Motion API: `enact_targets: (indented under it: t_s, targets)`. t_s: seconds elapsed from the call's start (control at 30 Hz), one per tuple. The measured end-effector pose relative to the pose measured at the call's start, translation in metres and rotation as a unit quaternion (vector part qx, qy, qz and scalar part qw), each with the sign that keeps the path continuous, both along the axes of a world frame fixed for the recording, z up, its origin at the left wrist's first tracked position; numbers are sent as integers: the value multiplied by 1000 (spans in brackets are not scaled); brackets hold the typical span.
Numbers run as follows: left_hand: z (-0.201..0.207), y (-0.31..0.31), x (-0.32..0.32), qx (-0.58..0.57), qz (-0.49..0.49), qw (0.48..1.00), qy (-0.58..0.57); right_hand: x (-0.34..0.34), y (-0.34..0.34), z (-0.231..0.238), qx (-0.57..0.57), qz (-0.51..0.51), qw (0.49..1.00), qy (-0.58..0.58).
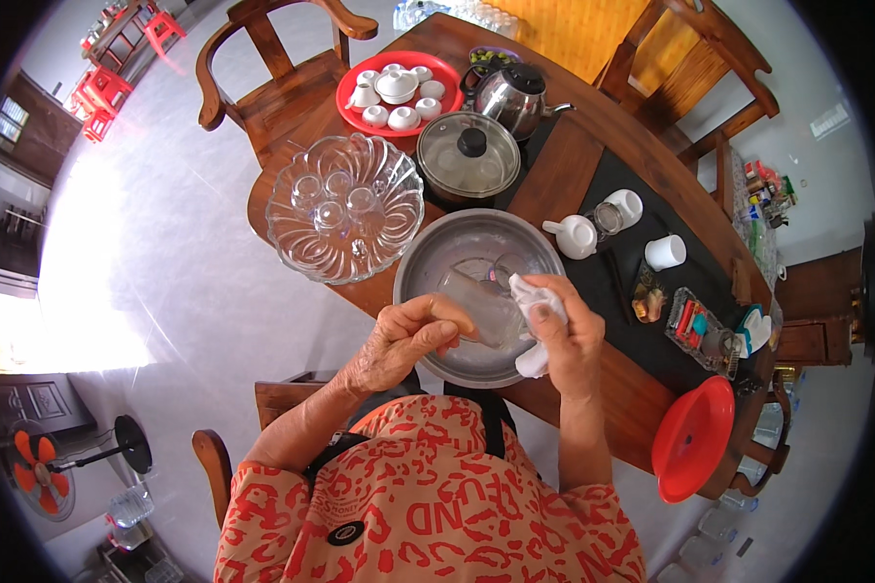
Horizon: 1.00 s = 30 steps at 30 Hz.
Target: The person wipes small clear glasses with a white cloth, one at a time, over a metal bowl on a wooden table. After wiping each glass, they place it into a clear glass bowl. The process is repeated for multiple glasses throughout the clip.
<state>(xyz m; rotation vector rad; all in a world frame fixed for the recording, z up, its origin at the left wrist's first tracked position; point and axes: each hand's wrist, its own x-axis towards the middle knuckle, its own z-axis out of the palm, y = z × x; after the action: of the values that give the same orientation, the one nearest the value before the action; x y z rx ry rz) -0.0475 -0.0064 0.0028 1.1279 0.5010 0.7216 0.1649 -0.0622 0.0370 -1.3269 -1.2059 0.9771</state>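
White cloth (535,325): bunched, above the right part of the grey metal basin (420,260). Your right hand (569,335) is closed around it, gripping it with the thumb laid over the folds. Your left hand (413,335) is above the basin's near left rim, fingers curled in and thumb against the forefinger. A clear glassy object (483,303) shows between your hands, against the basin's inside; cannot tell its full outline, nor whether your left fingers pinch it.

Basin stands at the near edge of the wooden bench (634,437). Left of it: scalloped glass bowl (290,228) holding small clear glasses. Just beyond the basin: lidded pot (469,175); farther, a steel kettle (515,105) and, to its left, a red tray (353,112) of white cups. To the right: small white pot (577,239) and white cup (665,254). Near right: red dish (685,437).
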Motion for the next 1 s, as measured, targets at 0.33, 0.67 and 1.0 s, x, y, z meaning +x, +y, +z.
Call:
enact_targets:
  t_s: [0.33, 0.67, 1.0]
  targets:
    - [-4, -3, 15, -40, 88, 995, -26, -34, -5, -22, 307, -43, 870, -384]
    - [-7, -5, 15, -171, 71, 971, -154, -28, 10, -12, 162, -122, 971, -123]
    - [-11, -5, 13, -250, 51, 943, -211, -30, -4, -12, 293, -83, 920, -247]
